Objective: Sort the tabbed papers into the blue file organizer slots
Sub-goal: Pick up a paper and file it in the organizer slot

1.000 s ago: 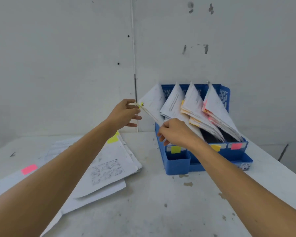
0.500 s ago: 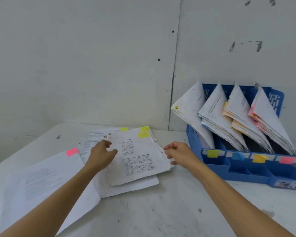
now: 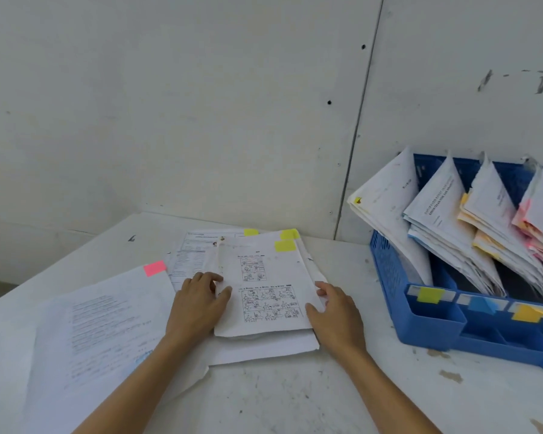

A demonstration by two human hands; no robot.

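**Both hands on the top papers, organizer off to the right**

Head view. The blue file organizer [image 3: 389, 277] sits on the table [image 3: 295, 402] at far right, back against the wall [image 3: 201, 120], and is partly cut off by the frame edge. Four slots show, each w/ a stack of papers leaning back and to the left. The leftmost stack [image 3: 386, 208] has a small yellow tab at its corner. The next stack [image 3: 436, 214] has bluish edges, the third [image 3: 483, 211] has orange-yellow tabs, and the fourth [image 3: 539, 214] has pink ones. The front rail carries a yellow label [image 3: 430, 294], a blue label [image 3: 483, 305] and an orange-yellow label [image 3: 525, 313].

The unsorted pile lies flat at table centre, well apart from the organizer. On top are the comic-strip papers [image 3: 264, 292] w/ yellow tabs [image 3: 284, 245] at the far corner. The left hand [image 3: 198, 305] grips their left edge, thumb over the page and fingers curled. The right hand [image 3: 336, 311] holds the right edge, thumb on the page and fingers bent at the side; can't tell if they reach under. More sheets sit beneath. A big sheet [image 3: 101, 333] w/ a pink tab [image 3: 154, 267] spreads to the left, partly under the left forearm.

A bare strip of table lies btw the pile and the organizer, and there is more in front toward the near edge.
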